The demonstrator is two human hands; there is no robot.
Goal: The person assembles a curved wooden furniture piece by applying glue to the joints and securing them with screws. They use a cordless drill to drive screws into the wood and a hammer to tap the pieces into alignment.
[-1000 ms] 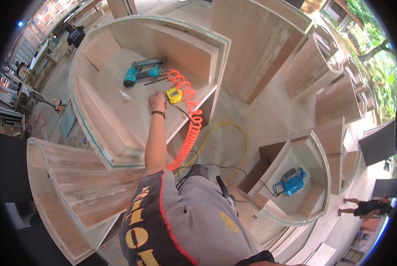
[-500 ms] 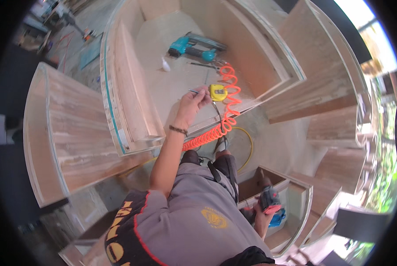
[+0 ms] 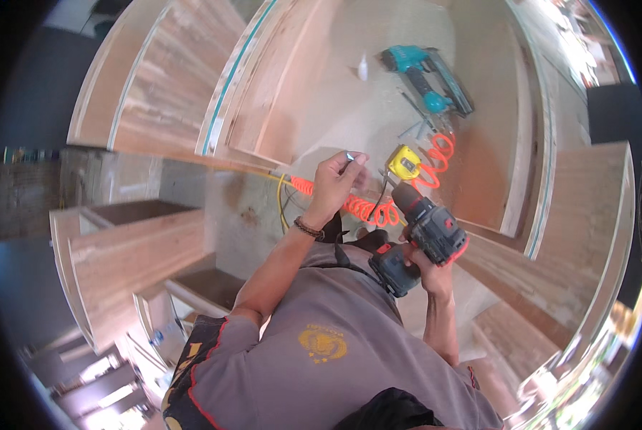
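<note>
My left hand (image 3: pixel 337 185) is pinched closed on a thin metal bit (image 3: pixel 349 156), whose shiny end shows above the fingers. My right hand (image 3: pixel 427 272) grips the handle of a black and red cordless drill (image 3: pixel 435 231), its chuck angled up and left toward the left hand. Fingers hide part of the handle. Just past the chuck, a yellow tape measure (image 3: pixel 405 163) lies on the open wooden cabinet's panel. Farther in, a teal nail gun (image 3: pixel 417 72) rests on its side, with a small white bottle (image 3: pixel 363 68) to its left.
An orange coiled air hose (image 3: pixel 373 210) runs from the nail gun past the cabinet's near edge. A yellow hose (image 3: pixel 281 197) lies on the floor at left. Wooden cabinets stand at left (image 3: pixel 138 254) and right (image 3: pixel 586 215).
The view has turned. My right hand has brought the drill from low on the right up in front of me, close to the left hand. The left hand still pinches the bit.
</note>
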